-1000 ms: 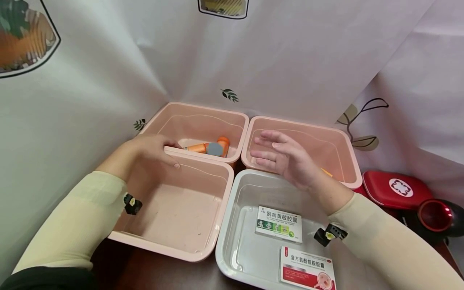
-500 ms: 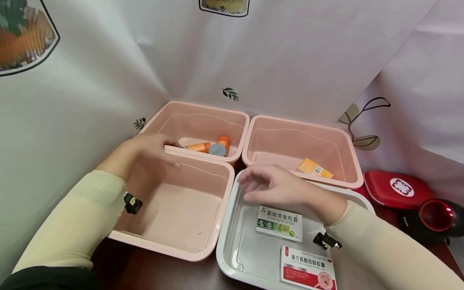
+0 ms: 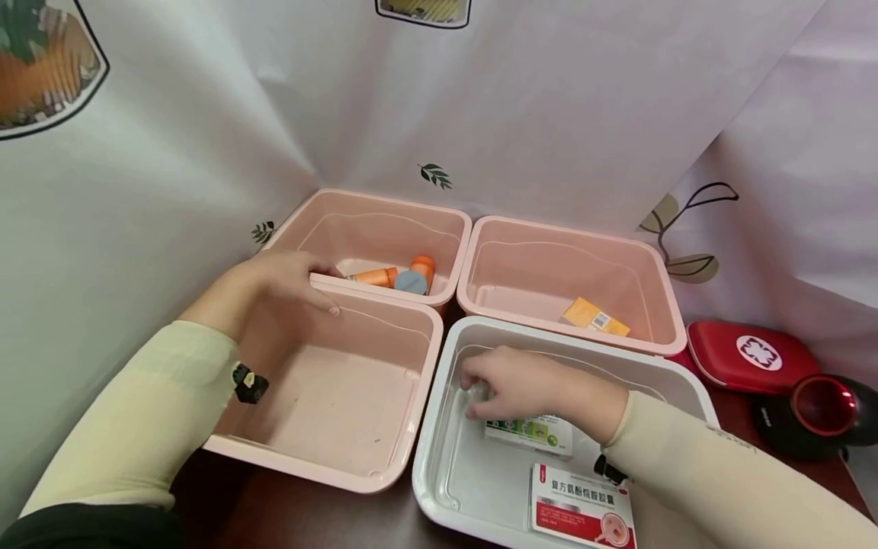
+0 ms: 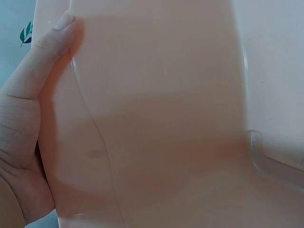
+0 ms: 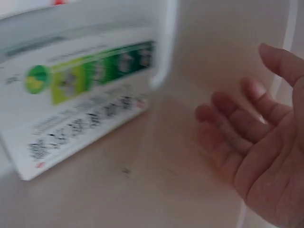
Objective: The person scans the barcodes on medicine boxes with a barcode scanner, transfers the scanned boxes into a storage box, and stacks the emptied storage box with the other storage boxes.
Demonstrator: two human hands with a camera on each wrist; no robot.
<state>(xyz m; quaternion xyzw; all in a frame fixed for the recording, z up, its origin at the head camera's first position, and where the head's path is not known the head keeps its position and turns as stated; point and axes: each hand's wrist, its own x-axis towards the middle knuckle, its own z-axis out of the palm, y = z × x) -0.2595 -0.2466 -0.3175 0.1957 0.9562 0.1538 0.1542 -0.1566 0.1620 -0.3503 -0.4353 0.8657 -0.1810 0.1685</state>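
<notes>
My left hand grips the far rim of the near-left pink bin. In the left wrist view the thumb lies against the bin's inner wall, while the other fingers are hidden behind it. My right hand is inside the light grey bin, above a white and green medicine box and partly covering it. Its fingers are loosely bent with nothing between them, apart from the box in the right wrist view. A white and red medicine box lies nearer in the same bin.
Behind stand two more pink bins. The left one holds orange bottles and a round grey-blue lid; the right one holds a yellow box. A red first-aid case and a black device lie at right.
My right hand has moved from above the far-right pink bin, back and down into the grey bin, uncovering the yellow box. The left hand has stayed on the rim.
</notes>
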